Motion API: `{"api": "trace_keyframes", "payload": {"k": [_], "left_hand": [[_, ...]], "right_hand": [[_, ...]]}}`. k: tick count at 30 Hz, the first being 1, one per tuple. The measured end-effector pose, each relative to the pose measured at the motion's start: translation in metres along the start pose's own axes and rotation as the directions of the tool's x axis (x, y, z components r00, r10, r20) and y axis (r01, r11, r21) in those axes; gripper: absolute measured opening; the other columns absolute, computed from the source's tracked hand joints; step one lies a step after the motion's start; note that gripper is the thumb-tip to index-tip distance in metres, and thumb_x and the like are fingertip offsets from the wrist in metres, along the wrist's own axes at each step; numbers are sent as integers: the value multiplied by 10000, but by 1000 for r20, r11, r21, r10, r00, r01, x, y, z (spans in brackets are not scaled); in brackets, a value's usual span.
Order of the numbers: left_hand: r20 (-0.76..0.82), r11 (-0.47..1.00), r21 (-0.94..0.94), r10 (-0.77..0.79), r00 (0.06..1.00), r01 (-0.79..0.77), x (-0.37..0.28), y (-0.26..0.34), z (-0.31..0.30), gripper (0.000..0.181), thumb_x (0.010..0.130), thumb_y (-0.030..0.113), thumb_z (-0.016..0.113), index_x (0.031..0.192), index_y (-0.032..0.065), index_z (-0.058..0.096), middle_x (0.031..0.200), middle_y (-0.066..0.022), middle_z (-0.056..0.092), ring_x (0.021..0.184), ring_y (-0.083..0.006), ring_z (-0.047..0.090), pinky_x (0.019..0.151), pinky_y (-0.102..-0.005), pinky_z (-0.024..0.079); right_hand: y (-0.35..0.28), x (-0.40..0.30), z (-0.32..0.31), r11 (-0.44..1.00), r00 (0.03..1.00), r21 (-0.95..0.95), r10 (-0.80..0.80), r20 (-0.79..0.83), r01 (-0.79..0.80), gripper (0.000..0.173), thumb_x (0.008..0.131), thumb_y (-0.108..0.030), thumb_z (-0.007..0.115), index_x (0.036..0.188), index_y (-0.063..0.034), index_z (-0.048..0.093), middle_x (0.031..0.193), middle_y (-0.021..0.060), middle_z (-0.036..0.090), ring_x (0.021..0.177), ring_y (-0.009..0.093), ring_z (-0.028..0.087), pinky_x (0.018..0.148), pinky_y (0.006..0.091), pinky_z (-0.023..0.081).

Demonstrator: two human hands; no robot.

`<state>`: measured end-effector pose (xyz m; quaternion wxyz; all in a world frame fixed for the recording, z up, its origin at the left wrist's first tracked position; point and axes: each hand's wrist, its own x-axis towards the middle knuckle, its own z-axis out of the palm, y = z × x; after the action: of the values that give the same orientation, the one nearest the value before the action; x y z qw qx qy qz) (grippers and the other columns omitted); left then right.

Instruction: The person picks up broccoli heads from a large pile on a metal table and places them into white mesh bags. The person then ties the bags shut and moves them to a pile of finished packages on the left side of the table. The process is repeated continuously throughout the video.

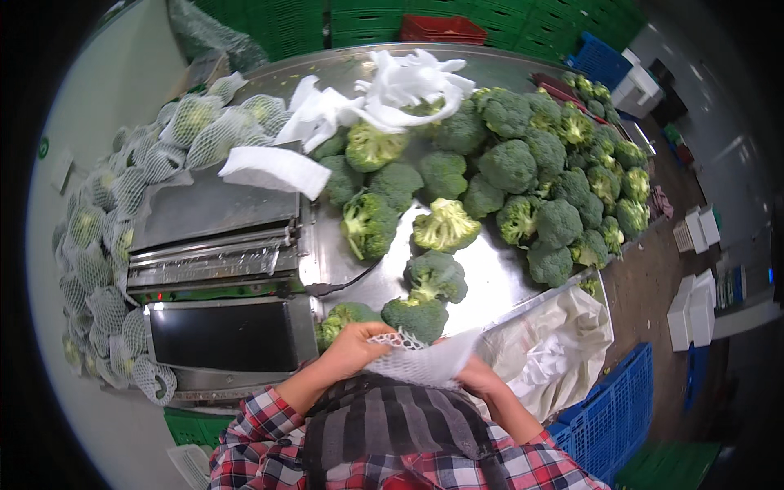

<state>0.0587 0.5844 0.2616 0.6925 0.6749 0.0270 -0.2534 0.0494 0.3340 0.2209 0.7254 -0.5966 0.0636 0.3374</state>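
Observation:
A white foam net sleeve [422, 362] is stretched between my two hands, close in front of my apron. My left hand [354, 350] pinches its left end, where the mesh is pulled wide. At the other end my right hand [481, 375] grips the sleeve, its fingers partly hidden behind the foam. Just beyond the sleeve lies a broccoli head [418, 317], touching another broccoli head [438, 275]. Beside my left hand is one more broccoli head [346, 318], partly covered by the hand.
A wrapping machine [220, 334] stands at left, its cable running right. Netted broccoli [98, 263] is piled beyond it. Bare broccoli [527, 165] heaps at right on the steel table [367, 269]. Loose white sleeves [410, 86] lie behind. A woven sack [551, 349] hangs at the front right.

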Motion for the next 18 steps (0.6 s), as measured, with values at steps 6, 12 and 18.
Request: {"api": "trace_keyframes", "payload": {"k": [6, 12, 18], "left_hand": [[-159, 710, 684, 368, 916, -167, 76, 32, 20, 445, 689, 49, 546, 1127, 121, 518, 751, -176, 582, 681, -258, 582, 619, -333, 452], [-108, 961, 259, -71, 992, 97, 190, -21, -15, 400, 832, 239, 461, 1116, -40, 502, 962, -125, 597, 829, -182, 566, 724, -292, 441], [-109, 975, 159, 175, 978, -157, 145, 45, -12, 378, 892, 269, 419, 1156, 12, 503, 935, -60, 599, 797, -111, 546, 716, -239, 427]], "right_hand": [[0, 39, -46, 672, 865, -736, -321, -386, -79, 467, 774, -236, 498, 1165, 11, 441, 922, 225, 591, 920, 328, 561, 783, 363, 431], [-34, 91, -49, 943, 921, -330, -169, -350, 47, 406, 855, -235, 369, 1137, 43, 456, 1005, 156, 549, 952, 220, 492, 860, 302, 356], [-58, 75, -54, 906, 868, -64, -420, -265, 418, 375, 887, -196, 326, 1136, 42, 475, 1081, 110, 540, 986, 172, 481, 873, 274, 347]]}}
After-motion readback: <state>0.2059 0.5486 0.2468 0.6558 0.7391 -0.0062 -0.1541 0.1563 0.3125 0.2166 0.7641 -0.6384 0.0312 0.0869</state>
